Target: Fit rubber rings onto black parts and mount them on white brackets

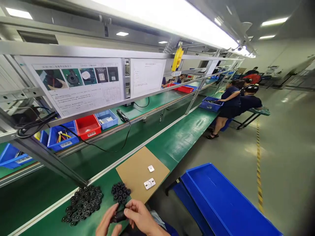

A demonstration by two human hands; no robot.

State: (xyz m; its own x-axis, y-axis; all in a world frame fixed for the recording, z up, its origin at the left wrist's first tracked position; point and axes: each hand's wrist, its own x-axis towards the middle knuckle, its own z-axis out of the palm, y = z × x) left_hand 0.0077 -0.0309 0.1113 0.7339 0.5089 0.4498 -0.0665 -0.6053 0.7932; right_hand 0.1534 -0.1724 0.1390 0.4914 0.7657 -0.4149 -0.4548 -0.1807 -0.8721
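Near the bottom of the view, my left hand [110, 220] and my right hand [138, 213] are both closed round a black cylindrical part [120, 215] at the bench edge. My fingers cover much of it. Just beyond lies a small cluster of round black parts [120, 191]. A larger group of round black parts [85, 204] spreads over the green bench to the left. On a brown cardboard sheet [134, 167] rest a small white square piece [151, 168] and a white rectangular piece with holes [149, 183].
A large blue tray [221, 196] stands to the right of the bench. Blue bins [62, 136], a red bin [88, 127] and a corded black tool [122, 115] sit on the shelf. Farther along, people [232, 98] work by a blue crate [211, 104].
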